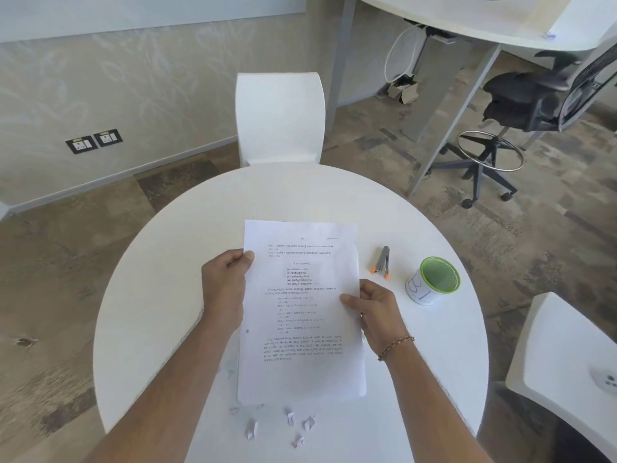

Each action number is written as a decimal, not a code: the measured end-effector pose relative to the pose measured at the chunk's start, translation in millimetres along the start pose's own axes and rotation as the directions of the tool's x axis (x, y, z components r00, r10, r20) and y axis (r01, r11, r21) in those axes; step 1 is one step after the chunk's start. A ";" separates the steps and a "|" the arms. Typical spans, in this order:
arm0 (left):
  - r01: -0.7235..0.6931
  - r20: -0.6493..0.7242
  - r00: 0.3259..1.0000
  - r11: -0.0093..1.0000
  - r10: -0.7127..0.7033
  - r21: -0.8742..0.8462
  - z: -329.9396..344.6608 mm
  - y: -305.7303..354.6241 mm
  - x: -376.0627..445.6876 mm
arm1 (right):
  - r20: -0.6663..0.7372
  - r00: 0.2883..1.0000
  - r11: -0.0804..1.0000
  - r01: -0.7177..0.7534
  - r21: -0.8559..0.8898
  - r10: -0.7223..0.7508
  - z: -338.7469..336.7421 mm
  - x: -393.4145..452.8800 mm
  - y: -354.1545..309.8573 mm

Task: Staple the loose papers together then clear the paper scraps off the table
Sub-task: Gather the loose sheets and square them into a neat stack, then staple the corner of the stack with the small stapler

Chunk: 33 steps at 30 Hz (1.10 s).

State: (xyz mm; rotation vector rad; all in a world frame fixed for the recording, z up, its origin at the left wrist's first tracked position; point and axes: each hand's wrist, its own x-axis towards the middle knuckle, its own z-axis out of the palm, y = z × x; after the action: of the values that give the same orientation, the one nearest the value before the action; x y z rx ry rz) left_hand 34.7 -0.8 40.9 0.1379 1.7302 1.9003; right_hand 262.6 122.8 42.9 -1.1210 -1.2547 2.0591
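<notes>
The papers (300, 309) are being held just above the middle of the round worktop (160, 295), the left hand (224, 289) pinching the left edge and the right hand (374, 307) gripping the right edge. They are seemingly being squared up (stapling not yet done). Next, one hand needs freeing for the stapler (381, 263), lying right of the sheets beside the green cup (434, 282). Paper scraps (290, 426) are lying at the near edge.

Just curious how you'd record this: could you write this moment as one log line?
stage: squaring papers | left hand: holding left edge | right hand: holding right edge | stapler: untouched on table | scraps: uncleared
</notes>
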 end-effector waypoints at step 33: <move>0.052 0.244 0.963 0.963 -0.119 0.264 16.9 4.0 10.5 | -0.063 0.997 0.999 -0.050 -0.005 0.050 -18.1 61.9 -8.3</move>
State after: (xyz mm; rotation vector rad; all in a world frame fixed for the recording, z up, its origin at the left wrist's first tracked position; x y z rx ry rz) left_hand 31.9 18.9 44.5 0.3837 1.7622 1.5149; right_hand 243.6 181.1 21.2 -1.2225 -1.2155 2.0406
